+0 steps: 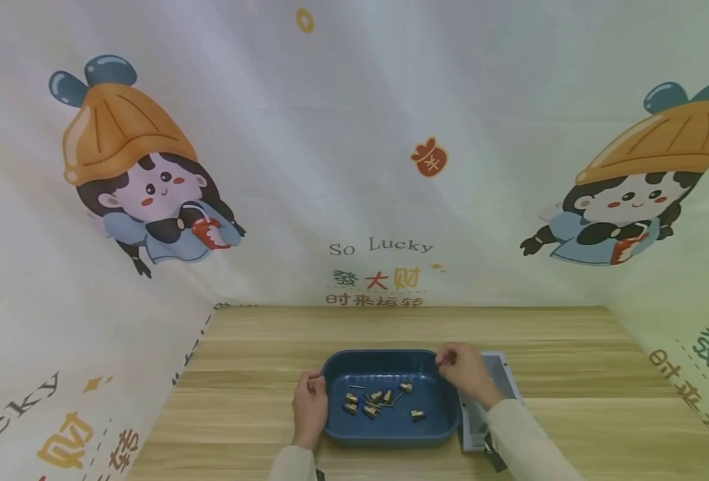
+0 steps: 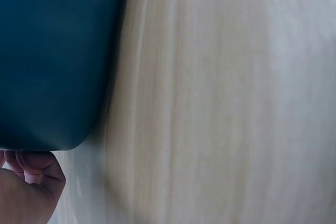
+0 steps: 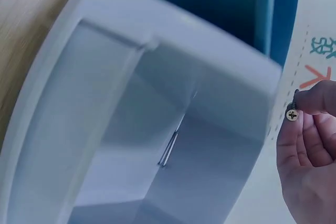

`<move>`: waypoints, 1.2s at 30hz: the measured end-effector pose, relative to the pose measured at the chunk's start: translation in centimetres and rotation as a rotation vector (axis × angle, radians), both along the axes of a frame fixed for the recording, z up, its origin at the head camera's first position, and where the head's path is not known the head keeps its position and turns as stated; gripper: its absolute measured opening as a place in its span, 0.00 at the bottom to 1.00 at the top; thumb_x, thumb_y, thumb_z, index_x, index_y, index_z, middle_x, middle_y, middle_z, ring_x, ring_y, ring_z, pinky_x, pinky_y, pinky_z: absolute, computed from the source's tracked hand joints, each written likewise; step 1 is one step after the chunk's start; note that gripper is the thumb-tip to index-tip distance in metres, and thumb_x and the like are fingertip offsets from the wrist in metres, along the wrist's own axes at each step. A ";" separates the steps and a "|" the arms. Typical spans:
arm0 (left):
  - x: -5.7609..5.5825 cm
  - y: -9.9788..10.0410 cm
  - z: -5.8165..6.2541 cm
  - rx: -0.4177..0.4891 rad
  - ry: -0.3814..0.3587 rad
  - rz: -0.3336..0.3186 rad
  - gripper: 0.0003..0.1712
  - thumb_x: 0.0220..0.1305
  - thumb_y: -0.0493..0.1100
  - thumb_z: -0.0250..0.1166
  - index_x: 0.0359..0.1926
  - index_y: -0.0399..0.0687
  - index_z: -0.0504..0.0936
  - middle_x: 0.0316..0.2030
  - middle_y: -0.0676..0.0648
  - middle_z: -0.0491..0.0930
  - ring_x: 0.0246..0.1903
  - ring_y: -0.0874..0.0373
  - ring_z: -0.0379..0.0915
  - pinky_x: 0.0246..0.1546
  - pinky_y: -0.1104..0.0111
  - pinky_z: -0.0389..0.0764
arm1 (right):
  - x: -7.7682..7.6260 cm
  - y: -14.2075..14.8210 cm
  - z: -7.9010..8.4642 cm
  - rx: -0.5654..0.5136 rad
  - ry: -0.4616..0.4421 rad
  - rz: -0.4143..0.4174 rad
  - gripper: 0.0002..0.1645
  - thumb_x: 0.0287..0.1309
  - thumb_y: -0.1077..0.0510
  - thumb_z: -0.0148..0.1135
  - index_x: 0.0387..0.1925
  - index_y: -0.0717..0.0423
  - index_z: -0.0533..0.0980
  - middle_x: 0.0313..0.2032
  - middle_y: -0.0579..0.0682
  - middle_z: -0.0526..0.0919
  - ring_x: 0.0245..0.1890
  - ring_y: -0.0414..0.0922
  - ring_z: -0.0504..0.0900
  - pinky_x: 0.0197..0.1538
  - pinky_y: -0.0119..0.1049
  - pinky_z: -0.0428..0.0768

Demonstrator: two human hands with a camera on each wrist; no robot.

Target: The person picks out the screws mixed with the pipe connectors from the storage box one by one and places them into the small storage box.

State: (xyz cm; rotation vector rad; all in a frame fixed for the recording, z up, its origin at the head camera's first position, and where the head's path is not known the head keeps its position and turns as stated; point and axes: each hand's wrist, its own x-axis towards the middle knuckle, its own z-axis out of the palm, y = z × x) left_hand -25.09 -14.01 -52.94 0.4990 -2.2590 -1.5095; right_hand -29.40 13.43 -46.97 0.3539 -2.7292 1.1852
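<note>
The blue plastic tray (image 1: pixel 390 435) holds several brass fittings (image 1: pixel 417 415), some with blue ends, and thin metal pins or screws (image 1: pixel 357 387). My left hand (image 1: pixel 310 405) grips the tray's left rim, fingers curled against it; the left wrist view shows these fingers (image 2: pixel 39 169) at the tray's edge. My right hand (image 1: pixel 465 374) is raised over the tray's right far corner. Between its thumb and finger it pinches a small cross-head screw (image 3: pixel 292 115), its head facing the wrist camera.
Close against the tray's right side stands a grey box (image 1: pixel 475 421), partly under my right forearm. Thin metal pieces (image 3: pixel 168 150) lie inside it. The wooden table (image 1: pixel 258 334) meets a printed cloth backdrop (image 1: pixel 282 200) at the back and sides.
</note>
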 end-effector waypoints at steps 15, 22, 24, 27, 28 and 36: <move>-0.1 -0.1 -0.4 -0.018 0.019 0.001 0.08 0.64 0.34 0.56 0.42 0.37 0.78 0.31 0.40 0.79 0.33 0.50 0.75 0.36 0.57 0.73 | 0.2 2.9 -0.7 -0.012 0.068 -0.065 0.07 0.37 0.73 0.60 0.23 0.62 0.77 0.21 0.53 0.78 0.24 0.38 0.72 0.30 0.29 0.72; -0.1 -0.1 -0.3 -0.017 0.014 0.002 0.08 0.64 0.34 0.56 0.43 0.37 0.78 0.32 0.39 0.80 0.34 0.49 0.75 0.37 0.56 0.73 | 0.5 3.6 -0.9 0.024 0.042 -0.092 0.08 0.36 0.73 0.61 0.23 0.61 0.77 0.21 0.52 0.79 0.25 0.39 0.73 0.30 0.29 0.71; -0.1 -0.1 -0.2 -0.015 0.008 0.001 0.08 0.64 0.34 0.56 0.43 0.38 0.77 0.32 0.39 0.80 0.34 0.49 0.75 0.37 0.56 0.73 | 0.6 3.6 -1.0 0.035 0.034 -0.094 0.08 0.37 0.73 0.61 0.23 0.61 0.77 0.22 0.51 0.78 0.25 0.40 0.72 0.30 0.29 0.71; -0.1 -0.1 -0.2 -0.013 -0.001 -0.003 0.09 0.64 0.35 0.56 0.43 0.37 0.77 0.32 0.39 0.79 0.34 0.49 0.74 0.36 0.56 0.73 | 0.9 3.7 -1.2 0.051 0.034 -0.097 0.08 0.37 0.72 0.61 0.24 0.60 0.77 0.22 0.50 0.78 0.25 0.39 0.71 0.30 0.29 0.70; -0.1 -0.1 -0.3 -0.012 -0.006 -0.002 0.09 0.64 0.35 0.56 0.44 0.38 0.77 0.32 0.39 0.79 0.34 0.49 0.74 0.36 0.56 0.73 | 0.9 3.7 -1.3 0.055 0.039 -0.097 0.08 0.37 0.72 0.62 0.23 0.60 0.76 0.21 0.50 0.78 0.24 0.39 0.71 0.30 0.30 0.70; -0.1 0.0 -0.2 -0.002 -0.009 0.001 0.09 0.64 0.35 0.56 0.44 0.38 0.77 0.31 0.40 0.80 0.32 0.51 0.74 0.35 0.58 0.72 | 0.9 3.9 -2.6 0.073 0.042 -0.120 0.07 0.38 0.72 0.61 0.22 0.59 0.77 0.20 0.47 0.77 0.23 0.40 0.70 0.28 0.32 0.69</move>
